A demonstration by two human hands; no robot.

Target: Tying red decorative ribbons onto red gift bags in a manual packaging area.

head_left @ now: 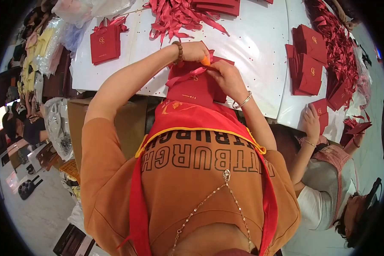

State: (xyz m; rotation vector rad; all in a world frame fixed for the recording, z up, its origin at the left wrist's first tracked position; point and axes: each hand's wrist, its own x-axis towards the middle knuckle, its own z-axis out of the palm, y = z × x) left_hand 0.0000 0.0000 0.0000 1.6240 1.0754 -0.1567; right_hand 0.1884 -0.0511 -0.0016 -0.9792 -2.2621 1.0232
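Right, white table (251, 47) first: it runs across the top of the view, and its near edge sits just ahead of the person's chest. Loose red ribbon heap (175, 15) at the far edge, middle. Long ribbon pile (339, 47) down the right edge. Stack of red paper bags (307, 59) near the right side, smaller stack (104, 42) toward the left edge. Cardboard box (115, 123) under the near edge, left.

Work piece: red gift bag (192, 89), at the near edge, centre, held partly over the edge against the apron. Pink-red ribbon handle (187, 74) across its top.

Left hand (194, 52): fingers closed, pinching at the bag's top edge by the ribbon; orange fingertip cover visible. Right hand (228, 79): closed on the bag's top right corner, thumb pressing down.

Co-worker's hand (311, 121) flat on another red bag at the near right corner; separate, not touching ours.

Risks, my read:
- bag overhangs the edge, so loosening either grip could drop it to the floor
- a hard pull on the ribbon could tear the paper mouth
- the pinch could crease the face
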